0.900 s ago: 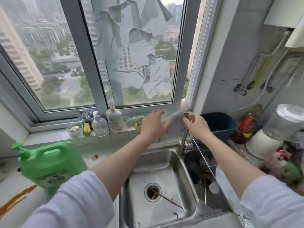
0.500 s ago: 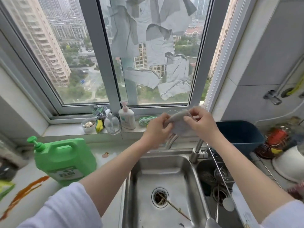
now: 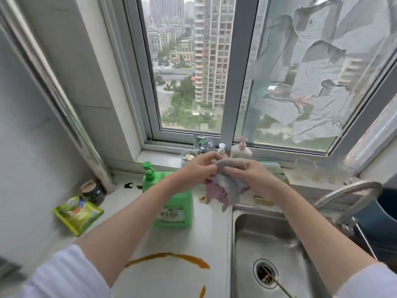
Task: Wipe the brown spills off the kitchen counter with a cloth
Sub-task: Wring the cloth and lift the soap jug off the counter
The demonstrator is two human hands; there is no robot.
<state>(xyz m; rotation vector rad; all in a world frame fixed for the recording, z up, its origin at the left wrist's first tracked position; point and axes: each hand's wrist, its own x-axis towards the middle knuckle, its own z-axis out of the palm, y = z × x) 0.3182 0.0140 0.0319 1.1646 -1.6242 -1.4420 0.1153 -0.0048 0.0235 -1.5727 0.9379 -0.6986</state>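
Observation:
Both hands hold a grey and pink cloth (image 3: 227, 186) in the air above the counter's back edge, left of the sink. My left hand (image 3: 200, 168) pinches its upper left part. My right hand (image 3: 255, 179) grips its right side, and the cloth hangs down crumpled between them. A long curved brown spill (image 3: 171, 258) lies on the white counter (image 3: 171, 282) in front, under my left forearm. A short brown streak (image 3: 203, 291) sits nearer the front edge, a small brown spot (image 3: 202, 198) near the cloth, and dark blotches (image 3: 129, 185) by the left wall.
A green pump bottle (image 3: 171, 203) stands on the counter under my left arm. A yellow-green packet (image 3: 78, 214) and a dark jar (image 3: 92, 190) lie at the left. The steel sink (image 3: 268, 244) and curved faucet (image 3: 348, 194) are at the right. Small bottles (image 3: 241, 150) line the window sill.
The view has swung left, from over the sink to the counter. Both hands moved left with the cloth, which now hangs more unfolded. The brown spills have come into view.

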